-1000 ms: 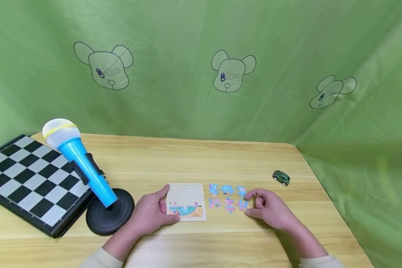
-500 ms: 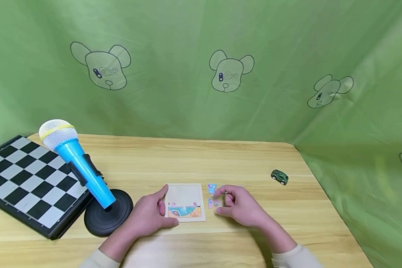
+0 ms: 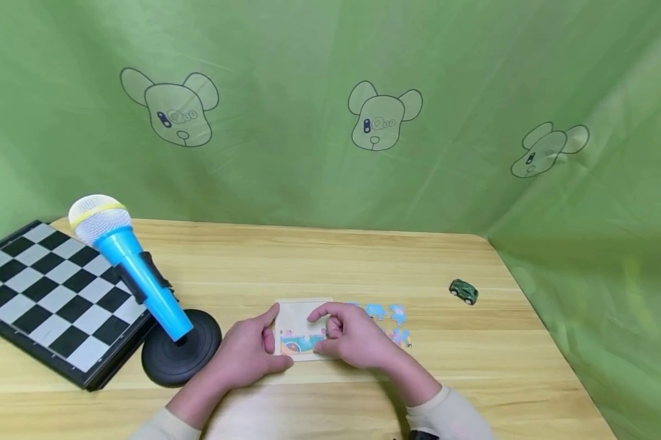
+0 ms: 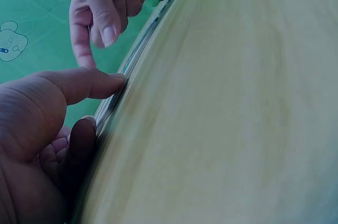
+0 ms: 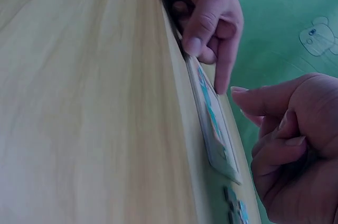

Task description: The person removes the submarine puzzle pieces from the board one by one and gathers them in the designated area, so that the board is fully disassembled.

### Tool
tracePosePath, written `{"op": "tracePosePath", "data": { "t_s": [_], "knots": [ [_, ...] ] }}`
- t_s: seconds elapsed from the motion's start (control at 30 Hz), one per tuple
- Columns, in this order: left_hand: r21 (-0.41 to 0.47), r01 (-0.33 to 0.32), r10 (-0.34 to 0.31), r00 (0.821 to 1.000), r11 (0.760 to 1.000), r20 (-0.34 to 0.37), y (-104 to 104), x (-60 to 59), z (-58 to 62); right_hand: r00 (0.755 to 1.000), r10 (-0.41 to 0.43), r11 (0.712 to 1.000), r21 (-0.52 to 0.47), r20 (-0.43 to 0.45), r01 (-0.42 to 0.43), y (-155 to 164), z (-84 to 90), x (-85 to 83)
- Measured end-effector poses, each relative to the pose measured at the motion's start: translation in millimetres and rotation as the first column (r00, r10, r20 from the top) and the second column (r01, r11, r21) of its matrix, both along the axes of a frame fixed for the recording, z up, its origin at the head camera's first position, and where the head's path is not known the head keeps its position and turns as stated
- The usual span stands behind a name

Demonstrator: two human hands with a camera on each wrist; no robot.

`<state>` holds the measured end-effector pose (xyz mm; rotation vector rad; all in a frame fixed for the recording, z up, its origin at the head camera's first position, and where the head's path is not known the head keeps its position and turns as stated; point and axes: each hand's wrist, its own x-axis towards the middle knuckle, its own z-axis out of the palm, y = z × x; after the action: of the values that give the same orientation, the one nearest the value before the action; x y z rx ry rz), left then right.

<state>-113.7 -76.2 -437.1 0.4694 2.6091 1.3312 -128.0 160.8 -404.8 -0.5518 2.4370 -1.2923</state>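
A small square jigsaw tray (image 3: 294, 313) lies flat on the table, with a strip of colourful sea-scene pieces (image 3: 298, 344) along its near side and a pale bare part above. My left hand (image 3: 250, 349) holds the tray's left side, index finger at the far corner and thumb at the near one. Over the tray's right side is my right hand (image 3: 358, 338), thumb and index finger apart and the other fingers curled in; the right wrist view shows nothing between them. Blue and pink jigsaw pieces (image 3: 397, 314) lie right of the tray, partly hidden behind that hand.
At the left stand a toy microphone (image 3: 143, 284) on a round black base (image 3: 198, 360) and a black-and-white chessboard (image 3: 49, 287). A small green toy car (image 3: 463, 292) sits at the right. A green curtain (image 3: 286, 153) hangs behind the wooden table (image 3: 319, 256).
My right hand has swept left, from the right end of the loose pieces, across them, to over the tray. My left hand has stayed at the tray's left side.
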Motion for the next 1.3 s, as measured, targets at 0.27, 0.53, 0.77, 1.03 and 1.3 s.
{"op": "tracePosePath", "data": {
  "t_s": [0.27,0.53,0.77,1.03,1.3],
  "knots": [
    [-0.005,0.008,-0.008,1.000,1.000,-0.011,-1,-0.4,-1.1,0.999,0.051,0.998,0.037,0.004,-0.051,-19,-7.6,-5.0],
    [-0.012,0.015,-0.015,1.000,1.000,-0.025,-2,0.0,-2.3,0.996,0.078,0.995,0.057,0.047,-0.081,-29,-6.9,-3.6],
    [-0.015,0.011,-0.011,1.000,1.000,-0.020,-1,-0.3,-1.8,0.996,0.068,0.996,0.048,0.059,-0.071,-31,-7.9,-3.1],
    [-0.006,0.006,-0.006,1.000,1.000,-0.014,-1,0.4,-0.7,0.995,0.064,0.998,0.009,0.072,-0.065,-32,-9.8,-2.5],
    [-0.006,-0.001,0.001,1.000,1.000,-0.015,-1,1.0,-1.2,0.998,0.057,0.998,0.033,0.040,-0.058,-32,-8.0,-0.5]
  ]
}}
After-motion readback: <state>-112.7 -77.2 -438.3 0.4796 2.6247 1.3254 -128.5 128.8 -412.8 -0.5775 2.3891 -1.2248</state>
